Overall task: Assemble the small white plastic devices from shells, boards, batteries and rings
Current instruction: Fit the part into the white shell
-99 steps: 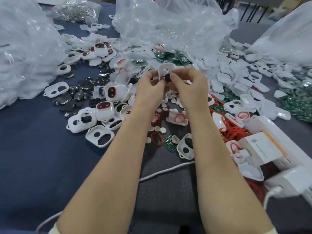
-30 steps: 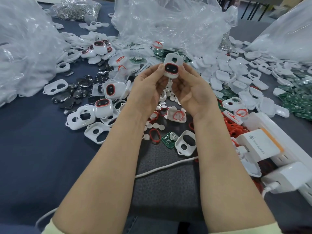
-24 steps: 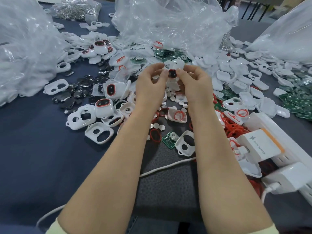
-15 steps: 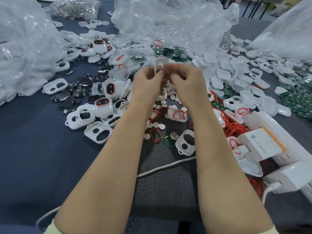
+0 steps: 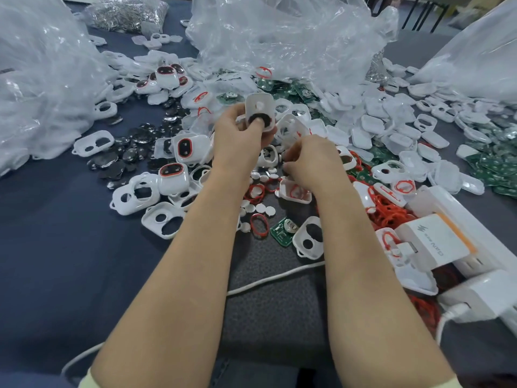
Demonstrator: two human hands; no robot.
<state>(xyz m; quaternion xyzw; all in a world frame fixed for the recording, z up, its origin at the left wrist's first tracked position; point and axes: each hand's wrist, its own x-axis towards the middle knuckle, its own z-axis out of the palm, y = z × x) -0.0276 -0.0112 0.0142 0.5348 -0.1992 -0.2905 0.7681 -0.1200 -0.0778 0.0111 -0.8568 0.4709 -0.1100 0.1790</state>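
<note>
The left hand (image 5: 240, 138) is gripping a white shell (image 5: 260, 107) above the tabletop (image 5: 56, 247), thumb pressing into its dark opening. The right hand (image 5: 310, 161) is hovering, fingers curled, over loose white discs (image 5: 260, 207); I cannot tell whether it is pinching anything. It is probably picking the next part, which will need lining up with the shell.

Left hand (image 5: 240, 138) gripping white shell (image 5: 260, 106) upright, right hand (image 5: 310, 161) curled over loose white discs (image 5: 261, 207)
</note>
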